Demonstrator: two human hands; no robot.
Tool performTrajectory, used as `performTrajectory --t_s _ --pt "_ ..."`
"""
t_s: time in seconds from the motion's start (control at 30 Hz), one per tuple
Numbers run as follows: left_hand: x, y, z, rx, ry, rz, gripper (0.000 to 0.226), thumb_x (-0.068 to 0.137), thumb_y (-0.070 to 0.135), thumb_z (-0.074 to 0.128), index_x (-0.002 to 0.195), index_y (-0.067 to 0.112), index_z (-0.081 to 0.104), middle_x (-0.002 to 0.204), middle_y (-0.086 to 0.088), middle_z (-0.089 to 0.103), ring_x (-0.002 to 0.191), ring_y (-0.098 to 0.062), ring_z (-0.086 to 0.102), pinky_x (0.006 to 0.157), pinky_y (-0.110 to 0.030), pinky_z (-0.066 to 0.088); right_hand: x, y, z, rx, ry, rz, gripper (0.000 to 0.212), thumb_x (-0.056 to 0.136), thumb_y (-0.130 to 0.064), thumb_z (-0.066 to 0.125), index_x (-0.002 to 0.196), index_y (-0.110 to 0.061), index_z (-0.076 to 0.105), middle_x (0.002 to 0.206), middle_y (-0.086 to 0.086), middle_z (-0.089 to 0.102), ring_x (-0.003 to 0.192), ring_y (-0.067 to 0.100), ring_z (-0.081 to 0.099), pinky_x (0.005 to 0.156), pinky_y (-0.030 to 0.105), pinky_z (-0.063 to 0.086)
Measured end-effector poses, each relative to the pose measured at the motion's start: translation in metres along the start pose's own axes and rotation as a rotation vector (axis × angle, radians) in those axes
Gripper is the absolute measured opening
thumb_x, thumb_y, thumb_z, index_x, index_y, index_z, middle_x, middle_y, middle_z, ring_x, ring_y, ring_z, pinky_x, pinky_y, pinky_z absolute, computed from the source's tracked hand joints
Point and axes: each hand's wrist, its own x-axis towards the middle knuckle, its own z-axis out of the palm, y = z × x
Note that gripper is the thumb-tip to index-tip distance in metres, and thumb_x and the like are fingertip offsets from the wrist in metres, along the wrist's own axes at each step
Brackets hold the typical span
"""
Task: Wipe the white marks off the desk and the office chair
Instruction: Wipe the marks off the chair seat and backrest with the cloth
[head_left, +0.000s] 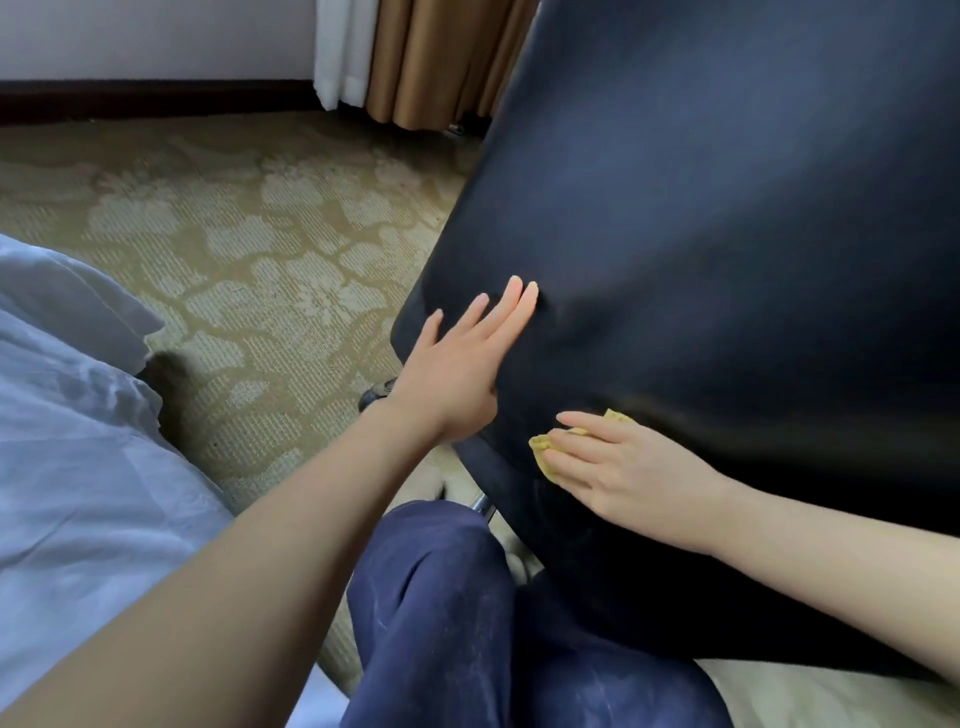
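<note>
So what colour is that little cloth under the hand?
Yellow; the cloth peeks out beneath the right hand, head view.

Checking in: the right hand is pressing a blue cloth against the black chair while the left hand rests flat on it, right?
Not quite: the cloth is yellow, not blue. The head view shows the right hand pressing it against the black chair, with the left hand resting flat on it.

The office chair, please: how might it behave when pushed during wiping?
The chair would probably roll, since a wheel shows beneath it. The left hand lying flat on it suggests steadying. Its cover likely gives: it dimples at the fingertips.
</note>
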Motion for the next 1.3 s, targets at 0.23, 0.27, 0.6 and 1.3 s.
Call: performTrajectory --t_s 0.23,0.27,0.6,1.3 --pt "-0.001 -0.006 -0.005 0.064 0.021 -0.037 0.086 0.089 0.005 0.042 0.149 0.031 -0.014 0.157 0.016 -0.017 0.147 -0.017 -0.008 0.116 -0.048 0.002 0.004 0.061 -0.050 -0.146 -0.057 0.100 0.036 0.089 0.001 0.044 0.120 -0.007 0.060 0.114 0.004 0.063 0.111 0.024 0.058 0.111 0.040 0.033" --pt "-0.003 -0.008 -0.003 0.056 0.036 -0.051 0.084 0.090 0.006 0.041 0.150 0.031 -0.013 0.157 0.015 -0.016 0.147 -0.016 -0.008 0.116 -0.048 0.002 0.011 0.068 -0.053 -0.168 -0.073 0.113 0.035 0.091 0.000 0.042 0.120 -0.008 0.058 0.114 0.004 0.062 0.112 0.024 0.056 0.112 0.040 0.030" --pt "-0.033 -0.058 0.030 -0.019 0.123 -0.261 0.079 0.091 0.011 0.041 0.151 0.028 -0.006 0.160 0.005 -0.009 0.147 -0.020 -0.005 0.117 -0.044 -0.002 0.121 0.114 -0.024 -0.165 -0.163 0.325 0.043 0.092 -0.006 0.050 0.134 -0.008 0.043 0.135 0.009 0.046 0.131 0.030 0.036 0.117 0.045 0.007" --pt "-0.029 -0.093 0.039 -0.258 0.123 -0.389 0.069 0.090 0.003 0.040 0.151 0.026 0.016 0.157 0.008 0.021 0.143 -0.007 0.015 0.117 -0.037 0.003 0.212 0.003 0.085 0.106 -0.375 0.115 0.057 0.101 -0.030 0.031 0.148 -0.004 0.014 0.155 0.013 0.018 0.144 0.029 0.010 0.116 0.043 -0.007"
